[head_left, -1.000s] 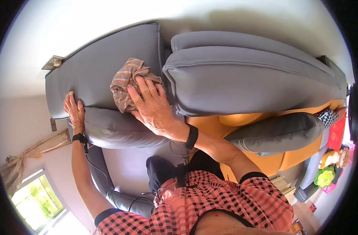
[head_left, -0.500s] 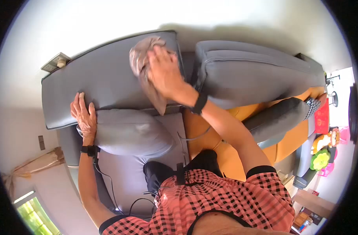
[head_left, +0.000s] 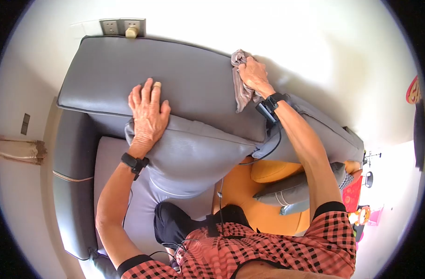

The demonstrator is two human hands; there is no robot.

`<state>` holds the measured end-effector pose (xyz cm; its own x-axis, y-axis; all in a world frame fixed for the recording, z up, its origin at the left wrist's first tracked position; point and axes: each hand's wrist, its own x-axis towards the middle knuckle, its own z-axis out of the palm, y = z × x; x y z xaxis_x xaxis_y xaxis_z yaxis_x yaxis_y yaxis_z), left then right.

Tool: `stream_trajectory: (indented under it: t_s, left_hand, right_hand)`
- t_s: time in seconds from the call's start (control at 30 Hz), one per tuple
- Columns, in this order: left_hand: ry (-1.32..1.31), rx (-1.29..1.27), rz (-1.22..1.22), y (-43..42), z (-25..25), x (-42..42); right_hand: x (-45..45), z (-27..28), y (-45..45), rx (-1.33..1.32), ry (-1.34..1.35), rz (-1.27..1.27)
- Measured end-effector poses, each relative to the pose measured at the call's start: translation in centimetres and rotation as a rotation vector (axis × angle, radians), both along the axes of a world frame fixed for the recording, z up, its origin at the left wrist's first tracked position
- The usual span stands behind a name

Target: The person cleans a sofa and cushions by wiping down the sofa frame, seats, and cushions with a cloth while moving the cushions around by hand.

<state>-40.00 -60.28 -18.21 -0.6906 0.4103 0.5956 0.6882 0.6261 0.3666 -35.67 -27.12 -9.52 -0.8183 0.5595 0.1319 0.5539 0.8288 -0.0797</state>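
A crumpled striped cloth (head_left: 241,86) is gripped in my right hand (head_left: 254,75), at the back edge of the grey sofa backrest (head_left: 184,69), beside the wall. Part of the cloth hangs down over the backrest's surface. My left hand (head_left: 149,111) lies with its fingers spread on the front edge of the same backrest and on the top of a grey cushion (head_left: 194,149). It holds nothing. A finger of it has a pale wrap. Both wrists wear black bands.
Wall sockets with a plug (head_left: 131,31) sit above the backrest's left part. An orange seat (head_left: 235,186), a dark cushion (head_left: 287,188) and a red item (head_left: 352,193) are at the right. Thin black cables run near my wrists and lap.
The cloth and my right hand have moved right and to the backrest's rear edge. My left hand has shifted right along the front edge. The view has turned, so the sockets appear higher.
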Motion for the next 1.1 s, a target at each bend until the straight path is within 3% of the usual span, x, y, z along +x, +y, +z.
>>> stream_trajectory:
  t_s: [0.17,0.23,0.33,0.57,0.7,0.83,0.9,1.03,1.1]
  left_hand:
    - [-0.008,0.021,-0.016,0.4,0.3,0.2]
    - [-0.012,0.032,-0.018,0.3,0.2,0.1]
    - [-0.026,0.054,-0.03,0.0,0.1,-0.1]
    - [-0.071,0.078,-0.042,0.0,-0.1,-0.5]
    - [-0.051,0.048,-0.031,-0.2,-0.6,-0.5]
    - [-0.019,0.034,-0.051,-0.4,-0.4,-0.8]
    - [-0.007,0.031,-0.06,-0.6,-0.3,-1.0]
    - [0.024,0.004,-0.058,-1.0,-0.5,-1.3]
    - [0.037,0.001,-0.068,-1.2,-0.6,-1.4]
  right_hand:
    - [-2.1,-0.1,-0.2,-0.009,0.013,0.147]
    - [-4.5,-0.4,-3.0,-0.082,0.083,0.283]
    - [-9.2,1.0,-10.1,-0.053,-0.06,0.327]
    - [-13.2,1.5,-13.8,-0.032,-0.126,0.229]
    - [-15.1,1.4,-19.1,-0.274,0.068,0.629]
    - [-20.5,-0.3,-23.3,-0.12,-0.002,0.833]
    - [-19.0,0.6,-22.1,-0.196,0.01,0.896]
    - [-15.2,-0.3,-15.8,0.04,0.076,0.777]
    - [-12.3,1.1,-12.0,-0.144,-0.14,0.533]
